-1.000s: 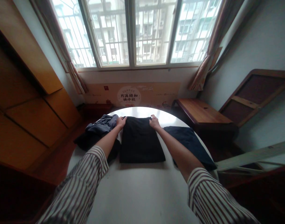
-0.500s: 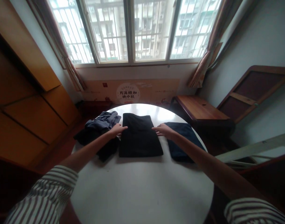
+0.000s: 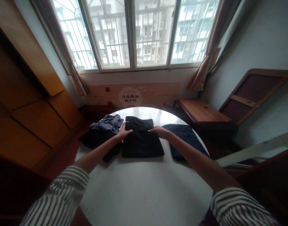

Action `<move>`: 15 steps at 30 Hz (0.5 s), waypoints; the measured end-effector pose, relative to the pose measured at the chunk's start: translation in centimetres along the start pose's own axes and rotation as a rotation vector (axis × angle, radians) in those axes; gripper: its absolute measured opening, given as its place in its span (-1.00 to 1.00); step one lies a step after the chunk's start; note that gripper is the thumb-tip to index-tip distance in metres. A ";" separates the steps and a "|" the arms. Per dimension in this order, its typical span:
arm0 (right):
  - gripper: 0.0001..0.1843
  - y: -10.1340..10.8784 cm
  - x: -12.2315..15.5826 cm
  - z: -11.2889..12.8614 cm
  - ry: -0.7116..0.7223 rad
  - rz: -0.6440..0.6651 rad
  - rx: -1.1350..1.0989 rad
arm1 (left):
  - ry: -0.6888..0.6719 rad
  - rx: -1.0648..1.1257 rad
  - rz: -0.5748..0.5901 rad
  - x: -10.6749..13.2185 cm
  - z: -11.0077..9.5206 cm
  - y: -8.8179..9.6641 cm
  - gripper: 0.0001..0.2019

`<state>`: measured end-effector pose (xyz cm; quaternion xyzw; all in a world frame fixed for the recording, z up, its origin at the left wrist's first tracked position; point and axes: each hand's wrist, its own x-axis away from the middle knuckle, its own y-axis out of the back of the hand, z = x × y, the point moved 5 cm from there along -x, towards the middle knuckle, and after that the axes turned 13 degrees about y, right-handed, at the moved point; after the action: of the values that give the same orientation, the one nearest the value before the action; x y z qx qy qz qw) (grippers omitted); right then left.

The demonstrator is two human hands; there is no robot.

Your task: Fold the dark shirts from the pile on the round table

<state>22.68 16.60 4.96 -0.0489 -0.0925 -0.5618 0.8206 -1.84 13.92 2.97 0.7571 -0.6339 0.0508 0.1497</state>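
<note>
White table [image 3: 144, 188]: before us.
Black cloth [image 3: 142, 146]: folded, on the table's far half.
Left hand [image 3: 122, 133]: thumb and finger apart, at the cloth's left edge.
Right hand [image 3: 160, 132]: at its right edge; we cannot tell whether pinching.

A: Item one, near left of the counter [image 3: 145, 188]?
B: Left sleeve [image 3: 59, 191]: pale cloth, narrow dark stripes, cuff rolled; left hand [image 3: 122, 134] bare.
A: Item two, near right of the counter?
B: Right sleeve [image 3: 240, 205]: matching stripes, likewise rolled; right hand [image 3: 161, 131] bare.
</note>
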 end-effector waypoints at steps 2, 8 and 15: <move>-0.82 0.0 1.5 0.7 0.058 0.005 -0.035 | -0.087 -0.024 -0.017 1.4 -1.3 0.3 -0.34; -0.59 0.2 11.1 5.6 0.469 0.137 -0.166 | -0.165 0.021 0.127 12.1 -6.3 2.3 -0.49; -0.82 0.9 12.3 7.1 0.284 0.038 -0.116 | 0.079 0.070 0.168 11.7 -7.7 1.7 -0.44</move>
<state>27.18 7.00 14.44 -0.0179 0.0581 -0.5519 0.8317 -0.35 4.82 13.69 0.7034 -0.6866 0.1150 0.1431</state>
